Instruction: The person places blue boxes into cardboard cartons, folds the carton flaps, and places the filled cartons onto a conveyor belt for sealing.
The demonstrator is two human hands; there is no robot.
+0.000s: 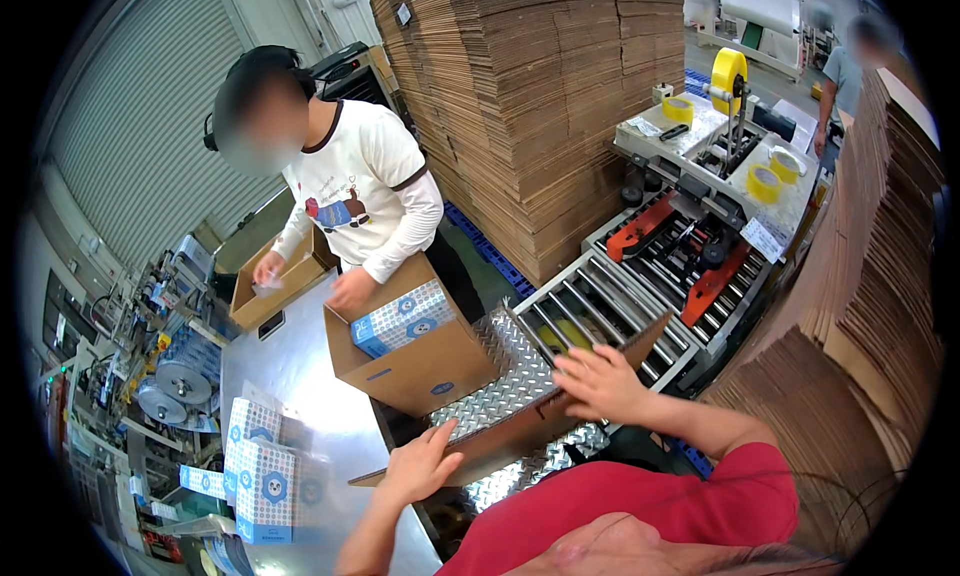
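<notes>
A folded-flat brown cardboard carton (522, 433) stands on its long edge in front of me, slanting up to the right across a diamond-plate metal surface (515, 361). My left hand (420, 463) lies against its left part, fingers stretched out and thumb apart. At its right part is my right hand (606, 385), fingers spread near the upper edge. Neither hand is wrapped round anything. Just beyond stands an open carton (425, 371) with blue-and-white patterned packs (405, 319) inside. A co-worker's hand (350, 290) rests at that carton's far rim.
A co-worker across the metal table (300, 371) reaches into another open carton (285, 288). Patterned packs (268, 491) stand at the left. Ahead right are a roller conveyor (575, 306) and a taping machine (700, 156). Stacked flat cartons (530, 106) rise behind; more (830, 346) stand right.
</notes>
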